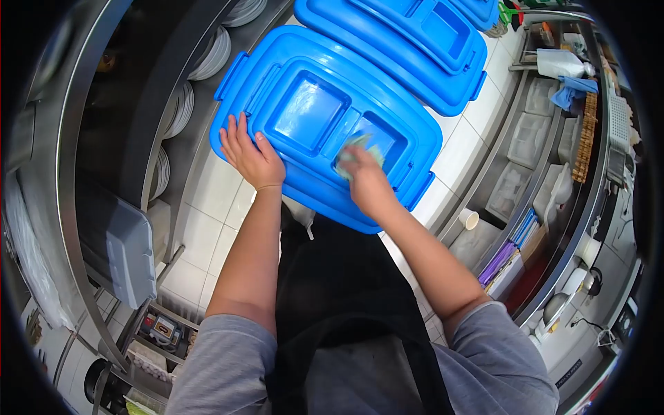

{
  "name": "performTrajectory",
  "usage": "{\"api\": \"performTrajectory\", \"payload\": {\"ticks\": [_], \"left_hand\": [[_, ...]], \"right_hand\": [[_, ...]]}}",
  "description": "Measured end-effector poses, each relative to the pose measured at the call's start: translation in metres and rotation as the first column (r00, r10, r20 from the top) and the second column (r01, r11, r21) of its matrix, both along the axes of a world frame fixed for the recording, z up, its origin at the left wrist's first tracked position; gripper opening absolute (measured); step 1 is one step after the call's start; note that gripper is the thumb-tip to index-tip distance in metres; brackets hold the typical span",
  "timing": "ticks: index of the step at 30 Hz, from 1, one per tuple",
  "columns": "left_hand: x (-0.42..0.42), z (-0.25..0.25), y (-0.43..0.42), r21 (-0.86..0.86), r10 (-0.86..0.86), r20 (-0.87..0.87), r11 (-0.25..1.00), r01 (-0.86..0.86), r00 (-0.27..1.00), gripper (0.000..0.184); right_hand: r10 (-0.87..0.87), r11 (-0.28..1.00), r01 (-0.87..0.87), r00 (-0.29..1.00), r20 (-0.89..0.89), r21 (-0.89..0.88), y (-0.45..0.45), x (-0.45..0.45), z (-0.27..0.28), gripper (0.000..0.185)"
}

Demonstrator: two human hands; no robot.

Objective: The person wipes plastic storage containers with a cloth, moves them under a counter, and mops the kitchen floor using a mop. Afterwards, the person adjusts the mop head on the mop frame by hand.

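In front of me is a large blue plastic bin with its blue lid (302, 111) on top. My left hand (250, 156) lies on the lid's near left edge, fingers spread, holding nothing. On the right part of the lid, beside the smaller recess, my right hand (365, 173) is closed around a pale green and yellowish cleaning cloth (373, 151). The cloth is pressed to the lid surface and blurred by motion. Part of it is hidden under my fingers.
More blue lidded bins (443, 86) stand just behind. Stacked white plates (181, 111) line the steel shelf at left, above a grey container (131, 256). At right, a steel counter carries clear containers (531, 142), a blue cloth (574, 92) and a paper cup (469, 219). White floor tiles (207, 187) show between.
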State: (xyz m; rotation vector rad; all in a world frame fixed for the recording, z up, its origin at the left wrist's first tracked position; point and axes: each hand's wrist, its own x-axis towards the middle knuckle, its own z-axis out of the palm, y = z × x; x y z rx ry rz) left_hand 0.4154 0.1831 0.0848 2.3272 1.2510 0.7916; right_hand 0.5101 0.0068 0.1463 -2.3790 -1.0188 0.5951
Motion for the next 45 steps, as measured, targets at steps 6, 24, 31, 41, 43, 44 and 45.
{"api": "performTrajectory", "payload": {"ticks": [6, 24, 31, 41, 43, 44, 45], "left_hand": [[0.000, 0.000, 0.000, 0.011, -0.003, -0.009, 1.000, 0.003, 1.000, 0.043], [-0.002, -0.002, 0.001, 0.043, -0.028, 0.009, 0.999, 0.027, 1.000, 0.042], [-0.002, -0.001, 0.002, -0.020, -0.004, 0.023, 1.000, 0.004, 1.000, 0.045], [-0.001, -0.001, 0.002, -0.022, -0.001, 0.003, 1.000, 0.001, 1.000, 0.044], [-0.004, -0.002, 0.001, -0.040, -0.004, 0.006, 0.999, 0.004, 1.000, 0.045], [-0.003, -0.002, 0.001, -0.042, -0.008, 0.017, 0.999, 0.009, 1.000, 0.045], [-0.002, -0.002, 0.002, -0.041, -0.008, 0.031, 0.999, 0.009, 0.999, 0.045]], "right_hand": [[0.272, 0.943, -0.287, 0.957, -0.102, -0.170, -0.012, 0.039, -0.002, 0.031], [0.645, 0.573, -0.242, 0.722, 0.249, -0.783, 0.012, 0.027, 0.026, 0.020], [0.286, 0.756, -0.226, 0.958, -0.001, -0.614, 0.016, 0.006, 0.024, 0.023], [-0.366, 0.338, 0.940, 0.176, -0.914, 0.045, 0.023, 0.014, 0.027, 0.030], [-0.482, 0.685, 0.660, 0.728, -0.488, 0.309, 0.022, 0.035, 0.021, 0.025], [-0.484, 0.683, 0.664, 0.723, -0.492, 0.305, 0.025, 0.041, 0.011, 0.025], [-0.326, 0.871, 0.325, 0.943, -0.061, 0.369, 0.033, 0.046, 0.008, 0.029]]}}
